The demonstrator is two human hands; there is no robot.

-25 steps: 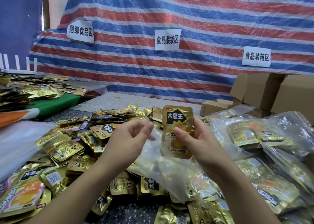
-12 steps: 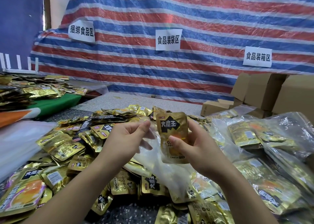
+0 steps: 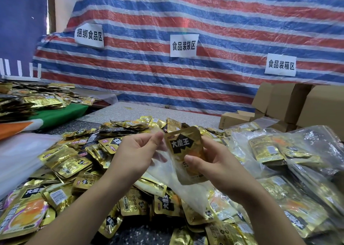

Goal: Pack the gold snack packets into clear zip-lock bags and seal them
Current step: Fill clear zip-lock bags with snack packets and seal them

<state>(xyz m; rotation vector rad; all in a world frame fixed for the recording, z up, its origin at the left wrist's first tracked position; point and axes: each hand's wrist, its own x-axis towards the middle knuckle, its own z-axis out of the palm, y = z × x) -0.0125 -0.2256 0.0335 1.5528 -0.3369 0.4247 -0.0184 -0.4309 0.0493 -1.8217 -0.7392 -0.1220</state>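
**Gold packet held at the mouth of the clear bag**

Here we are over the worktop [image 3: 141, 112], and both hands are up and busy, close together at centre frame. The right hand [image 3: 219, 166] has a gold snack packet [image 3: 184, 151] pinched, thumb across the packet's front, fingers curled behind it. The packet stands nearly upright, tilted slightly, black label facing the camera, and sits at about ten o'clock from the right palm. Its lower half looks to be inside the clear zip-lock bag [image 3: 178, 179], though the film is so thin and glary that I can't be sure how deep it sits.

Over to the left hand [image 3: 137, 153]: its fingertips pinch the bag's upper edge at about two o'clock from the palm, just beside the packet's top left corner. The bag hangs down between the two wrists, sagging toward six o'clock.

Beneath the hands, a heap of loose gold packets [image 3: 74, 163] spreads from nine o'clock round to six. At three o'clock lie filled clear bags [image 3: 279, 151], gold showing through the plastic. Cardboard boxes [image 3: 297, 103] sit at two o'clock, against a red, white and blue striped tarp [image 3: 204, 17] with three white paper signs [image 3: 183, 45] stuck on it.
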